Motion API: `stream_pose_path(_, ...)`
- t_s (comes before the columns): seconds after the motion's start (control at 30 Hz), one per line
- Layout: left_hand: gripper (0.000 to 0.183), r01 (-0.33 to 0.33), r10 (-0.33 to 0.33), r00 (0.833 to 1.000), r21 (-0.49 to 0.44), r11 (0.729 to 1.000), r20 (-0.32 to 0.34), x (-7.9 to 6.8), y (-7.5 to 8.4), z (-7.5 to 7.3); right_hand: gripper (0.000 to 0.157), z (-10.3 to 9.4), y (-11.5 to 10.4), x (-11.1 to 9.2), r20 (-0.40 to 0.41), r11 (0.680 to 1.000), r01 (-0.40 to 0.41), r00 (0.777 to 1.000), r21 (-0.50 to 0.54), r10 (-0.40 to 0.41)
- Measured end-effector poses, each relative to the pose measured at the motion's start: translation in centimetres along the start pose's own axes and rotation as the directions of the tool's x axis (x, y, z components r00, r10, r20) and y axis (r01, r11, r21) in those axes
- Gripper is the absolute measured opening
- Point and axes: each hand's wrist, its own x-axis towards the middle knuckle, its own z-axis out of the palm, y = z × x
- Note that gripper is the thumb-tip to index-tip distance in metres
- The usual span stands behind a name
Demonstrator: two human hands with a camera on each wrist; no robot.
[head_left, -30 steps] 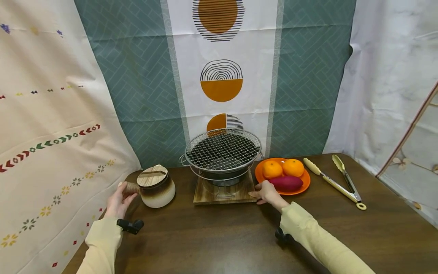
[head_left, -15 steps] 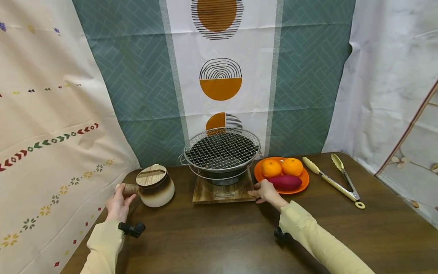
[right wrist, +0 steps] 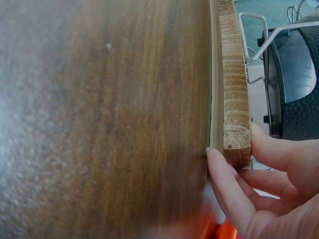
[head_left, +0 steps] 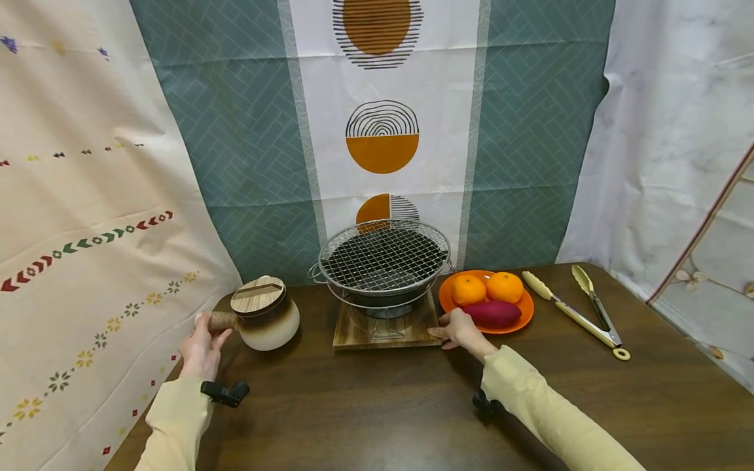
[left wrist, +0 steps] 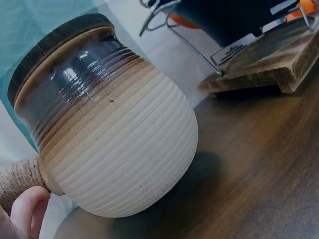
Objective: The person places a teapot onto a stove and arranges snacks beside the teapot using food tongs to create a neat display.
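On the left, my left hand [head_left: 200, 352] grips the twine-wrapped side handle [head_left: 222, 320] of a ceramic pot [left wrist: 124, 139], brown above and ribbed cream below. A round wooden lid [head_left: 257, 295] covers it. In the left wrist view the pot leans, with a dark shadow on the table below; whether its base touches the table I cannot tell. My right hand [head_left: 459, 332] pinches the front right corner of a wooden board [right wrist: 235, 99], thumb on top and fingers below. A small charcoal grill [head_left: 385, 297] with a round wire rack [head_left: 383, 255] stands on that board.
Right of the board lies an orange plate [head_left: 527, 317] with two oranges [head_left: 504, 288] and a purple sweet potato [head_left: 491, 314]. Cream-tipped tongs [head_left: 580, 320] lie spread farther right. Patterned cloth [head_left: 247, 131] hangs behind the brown table [head_left: 365, 405].
The pot has shifted slightly up and left in the head view, its lid leaning a little more, with my left hand still on the handle. My right hand and the board have stayed put.
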Motion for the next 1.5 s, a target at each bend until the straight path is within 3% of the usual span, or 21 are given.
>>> stream_pose_path(0.17, 0.061, 0.000, 0.000, 1.000, 0.005, 1.000, -0.005, -0.4, 0.8, 0.1, 0.041, 0.1, 0.0, 0.0, 0.002, 1.000, -0.002, 1.000, 0.005, 0.002)
stream_pose_path(0.67, 0.044, -0.011, 0.010, 1.000, -0.080, 0.997, -0.017, -1.2, 3.1, 1.0, 0.038, 0.0, -0.1, -0.1, 0.000, 1.000, 0.023, 1.000, 0.009, -0.023)
stream_pose_path(1.0, 0.055, 0.014, -0.013, 1.000, -0.087, 0.996, 0.012, -1.5, 5.0, 1.7, 0.046, -0.3, 0.4, 0.3, 0.030, 0.999, 0.030, 0.999, 0.031, -0.031)
stream_pose_path(1.2, 0.067, 0.024, -0.022, 1.000, -0.090, 0.996, 0.022, -1.9, 5.8, 2.3, 0.037, -0.1, 0.1, 0.0, 0.003, 0.999, 0.018, 1.000, 0.034, -0.018)
stream_pose_path(1.5, 0.053, 0.007, -0.003, 0.999, -0.111, 0.994, 0.034, -2.4, 6.5, 3.3, 0.038, 0.1, 0.0, -0.2, -0.011, 1.000, 0.029, 1.000, 0.002, -0.029)
